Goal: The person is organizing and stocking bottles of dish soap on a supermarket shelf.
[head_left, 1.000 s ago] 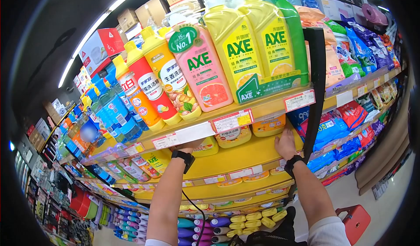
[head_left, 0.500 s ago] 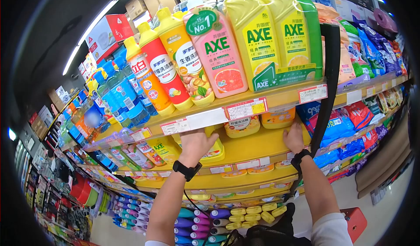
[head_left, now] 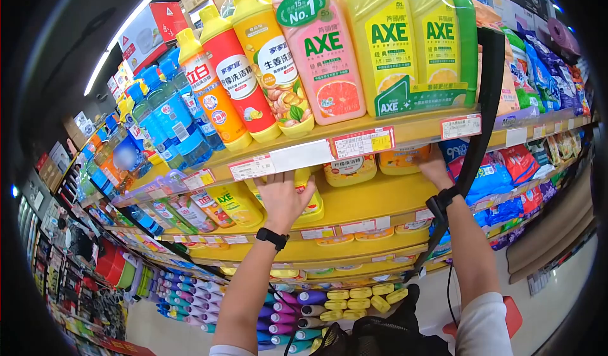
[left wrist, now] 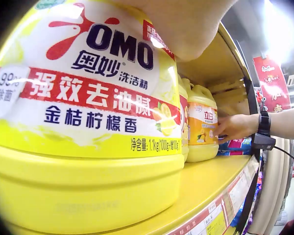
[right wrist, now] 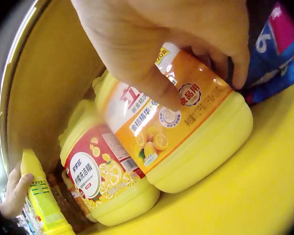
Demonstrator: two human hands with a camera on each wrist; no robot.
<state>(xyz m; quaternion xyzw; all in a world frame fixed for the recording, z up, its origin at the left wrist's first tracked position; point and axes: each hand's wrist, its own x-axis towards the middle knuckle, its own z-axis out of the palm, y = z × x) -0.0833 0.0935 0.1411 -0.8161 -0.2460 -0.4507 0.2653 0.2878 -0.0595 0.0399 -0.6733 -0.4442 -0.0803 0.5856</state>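
Note:
On the yellow shelf below the top row, my left hand (head_left: 285, 197) rests against a yellow OMO dish soap bottle (left wrist: 88, 98), its thumb spread out to the side. Its fingertips reach up under the upper shelf's edge. To the right, my right hand (right wrist: 161, 44) holds a dish soap bottle with an orange label (right wrist: 171, 132), thumb across the front and fingers curled at its far side. A dish soap bottle with a red label (right wrist: 105, 171) stands beside it, between the two hands.
The upper shelf's price-tag edge (head_left: 278, 159) overhangs both hands. Above stand a pink AXE bottle (head_left: 326, 58) and other detergents. A black upright (head_left: 484, 102) rises at the right, next to blue bags (head_left: 481, 178). More bottles (head_left: 237, 204) line the shelf at the left.
My left hand first came out from under the upper shelf, then shifted slightly upward on the OMO bottle. My right hand moved from beside the orange-label bottle onto it.

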